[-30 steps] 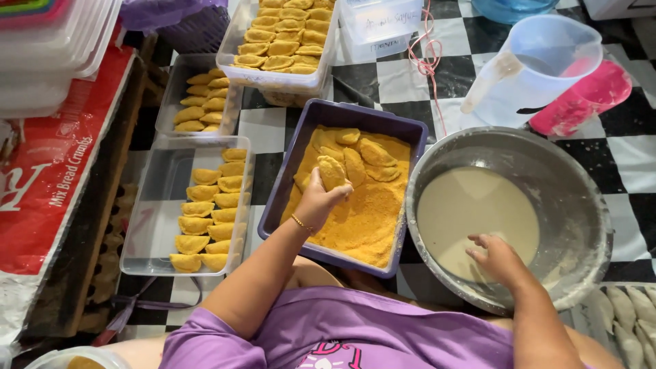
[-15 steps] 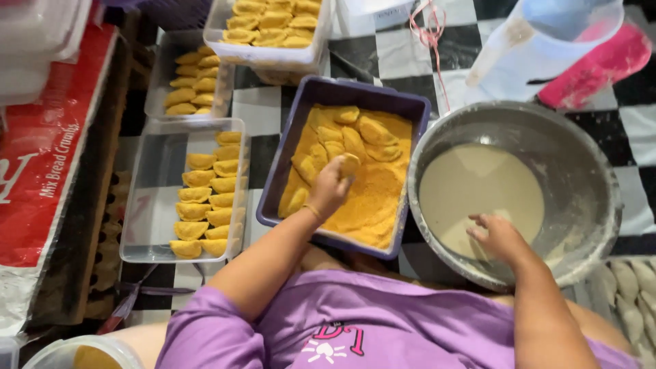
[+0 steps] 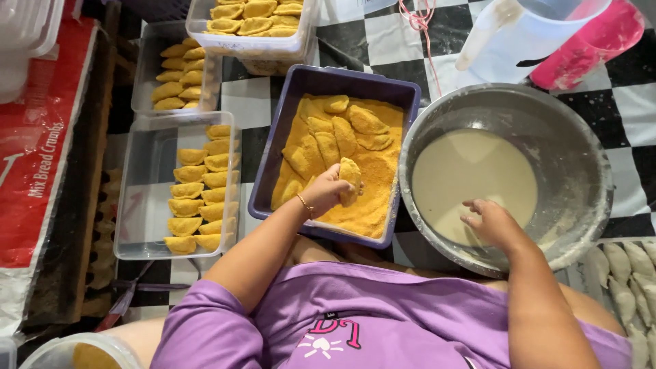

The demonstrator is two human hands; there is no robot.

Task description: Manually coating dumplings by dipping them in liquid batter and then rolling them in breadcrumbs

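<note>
Breaded pastry [image 3: 351, 179], a half-moon shape coated in orange crumbs, is gripped by the closed fingers of the left hand [image 3: 328, 191] and is held just above the crumb bed of a purple rectangular tray [image 3: 294, 96]. Several more coated pastries [image 3: 342, 130] are laid in the far half of that tray, on the orange breadcrumbs [image 3: 372, 205]. A thin bracelet is worn on the left wrist.

The right hand [image 3: 493, 222] is held over a large metal bowl [image 3: 581, 157], which is set just to the right of the purple tray. The bowl is partly filled with pale, creamy batter [image 3: 471, 174]. The fingers of this hand are loosely curled and smeared with batter at its near edge; nothing is seen gripped in them.

To the left of the purple tray, a clear plastic container [image 3: 137, 198] is lined with two rows of finished breaded pastries. Two more clear containers of the same pastries are placed beyond it. Uncoated pale pastries [image 3: 625, 273] are seen at the lower right edge. A clear plastic jug [image 3: 526, 41] and a pink object are set past the bowl, on a black-and-white chequered surface [image 3: 635, 96]. A red and white bag [image 3: 34, 157] is laid along the left side. A purple shirt is worn by the person.
</note>
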